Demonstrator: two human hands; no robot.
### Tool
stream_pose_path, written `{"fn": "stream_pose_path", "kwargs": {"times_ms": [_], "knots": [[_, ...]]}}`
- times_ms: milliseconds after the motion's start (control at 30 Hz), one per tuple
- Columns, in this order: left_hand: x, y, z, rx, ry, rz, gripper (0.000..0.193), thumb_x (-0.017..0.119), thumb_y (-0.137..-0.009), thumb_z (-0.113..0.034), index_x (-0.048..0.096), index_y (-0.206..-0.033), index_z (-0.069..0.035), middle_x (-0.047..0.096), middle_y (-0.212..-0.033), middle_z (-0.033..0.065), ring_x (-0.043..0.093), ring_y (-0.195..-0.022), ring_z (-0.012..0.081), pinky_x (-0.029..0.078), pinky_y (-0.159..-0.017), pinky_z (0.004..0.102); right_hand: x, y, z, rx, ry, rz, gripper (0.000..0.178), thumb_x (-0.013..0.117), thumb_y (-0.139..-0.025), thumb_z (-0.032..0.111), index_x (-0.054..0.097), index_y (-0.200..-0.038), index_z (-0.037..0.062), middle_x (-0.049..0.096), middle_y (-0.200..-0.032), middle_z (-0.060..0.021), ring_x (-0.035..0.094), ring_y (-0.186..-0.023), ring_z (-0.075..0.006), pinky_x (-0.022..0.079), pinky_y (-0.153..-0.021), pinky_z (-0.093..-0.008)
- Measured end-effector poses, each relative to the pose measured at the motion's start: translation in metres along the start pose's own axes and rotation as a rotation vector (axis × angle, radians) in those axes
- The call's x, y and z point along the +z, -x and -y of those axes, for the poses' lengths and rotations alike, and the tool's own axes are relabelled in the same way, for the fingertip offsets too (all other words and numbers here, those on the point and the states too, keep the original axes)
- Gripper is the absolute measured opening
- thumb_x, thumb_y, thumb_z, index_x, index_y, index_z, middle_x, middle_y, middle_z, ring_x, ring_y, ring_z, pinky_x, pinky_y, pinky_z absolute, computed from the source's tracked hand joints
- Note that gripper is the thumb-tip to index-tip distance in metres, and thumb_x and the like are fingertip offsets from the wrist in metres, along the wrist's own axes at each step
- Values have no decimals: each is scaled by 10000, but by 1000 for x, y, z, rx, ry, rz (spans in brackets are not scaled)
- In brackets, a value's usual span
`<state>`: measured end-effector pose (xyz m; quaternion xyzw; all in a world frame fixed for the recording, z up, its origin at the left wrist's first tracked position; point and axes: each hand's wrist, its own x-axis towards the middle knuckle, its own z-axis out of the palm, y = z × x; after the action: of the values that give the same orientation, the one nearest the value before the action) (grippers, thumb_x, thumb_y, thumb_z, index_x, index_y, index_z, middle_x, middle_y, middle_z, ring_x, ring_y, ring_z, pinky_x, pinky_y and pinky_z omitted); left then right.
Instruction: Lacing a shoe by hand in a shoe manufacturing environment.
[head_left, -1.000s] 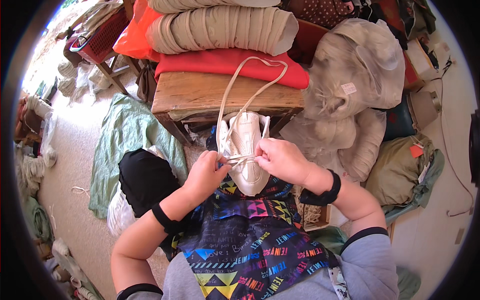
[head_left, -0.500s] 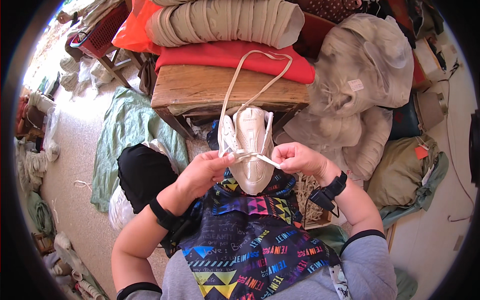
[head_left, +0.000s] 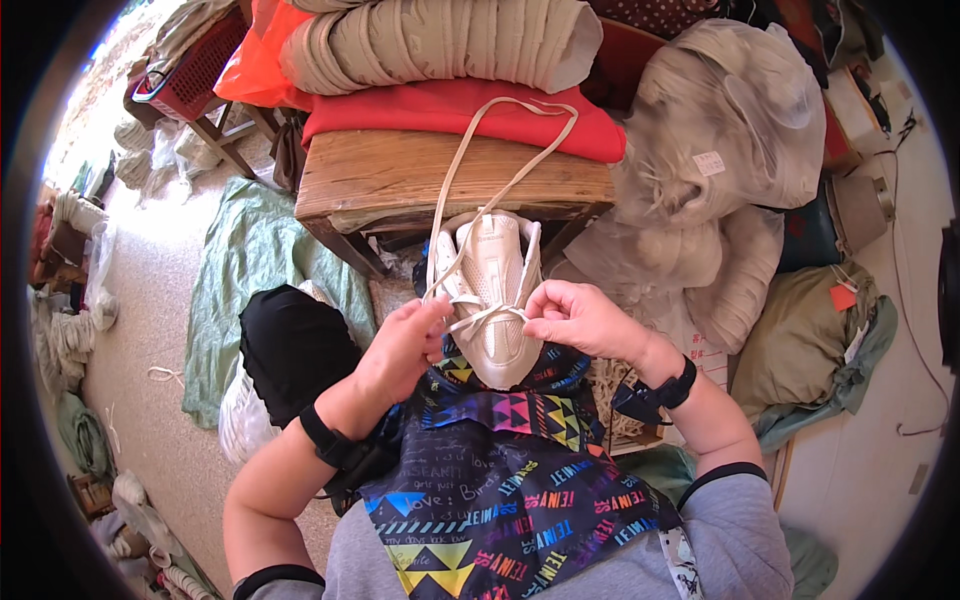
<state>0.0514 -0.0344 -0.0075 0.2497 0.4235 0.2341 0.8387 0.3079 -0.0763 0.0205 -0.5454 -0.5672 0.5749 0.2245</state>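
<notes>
A cream shoe upper (head_left: 497, 345) rests on my lap, toe toward me, its tongue standing up at the far end. White shoelace (head_left: 489, 313) crosses over its front eyelets. My left hand (head_left: 408, 345) is closed at the left side of the upper, thumb and finger pinched on the lace. At the right side, my right hand (head_left: 577, 318) pinches the upper's edge and lace near an eyelet; its fingertips partly hide what they grip. From the upper, a long loop of the lace stretches away over the wooden stool's edge onto the red cloth.
Beyond the upper stands a wooden stool (head_left: 440, 170) with red cloth (head_left: 400, 115) and a roll of stacked cream uppers (head_left: 440, 48). Clear bags of uppers (head_left: 730, 120) lie at right. A black-covered bundle (head_left: 290, 345) sits left, by a green sheet (head_left: 255, 260).
My right hand has moved left and up, against the upper's edge. The lace, stretched between both hands before, now lies crossed over the front. My left hand has shifted slightly left and down.
</notes>
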Motion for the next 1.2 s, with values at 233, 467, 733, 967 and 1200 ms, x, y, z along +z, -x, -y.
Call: {"fn": "stream_pose_path", "kwargs": {"times_ms": [233, 467, 733, 967, 1200], "knots": [[1, 1, 13, 654, -962, -183, 301, 778, -762, -113, 562, -955, -33, 450, -730, 2, 414, -594, 146, 390, -568, 281, 9, -4, -6, -14, -15, -94, 112, 672, -902, 146, 644, -912, 38, 486, -708, 105, 398, -636, 6, 349, -563, -179], [4, -1, 7, 888, -1197, -195, 189, 696, -828, -127, 589, -918, 0, 541, -773, 105, 552, -655, 242, 455, -587, 369, 9, -4, -8, 3, -97, -79, 136, 673, -911, 166, 642, -922, 34, 512, -722, 99, 425, -658, 5, 371, -579, -177], [6, 1, -9, 222, -428, -13, 221, 568, -967, -211, 615, -878, -14, 406, -609, -67, 376, -518, 70, 311, -481, 239, 14, -5, -3, -16, -10, -185, 121, 681, -883, 151, 635, -887, 39, 542, -722, 42, 467, -640, -32, 400, -550, -239], [4, -5, -26, 234, -17, -40, 375, 437, -1012, -334, 526, -758, -72, 328, -571, -65, 267, -483, 68, 259, -486, 244, 53, -13, 33, -544, 862, -348, 146, 663, -799, 154, 600, -892, 61, 598, -804, -101, 629, -707, -288, 514, -617, -395], [27, -9, -57, 331, -39, 136, 393, 425, -1028, -341, 486, -734, -88, 309, -577, -49, 274, -509, 80, 264, -502, 249, 73, -31, 34, -337, 1214, -428, 95, 614, -782, 109, 549, -816, 50, 593, -747, -112, 635, -655, -304, 520, -565, -404]]}}
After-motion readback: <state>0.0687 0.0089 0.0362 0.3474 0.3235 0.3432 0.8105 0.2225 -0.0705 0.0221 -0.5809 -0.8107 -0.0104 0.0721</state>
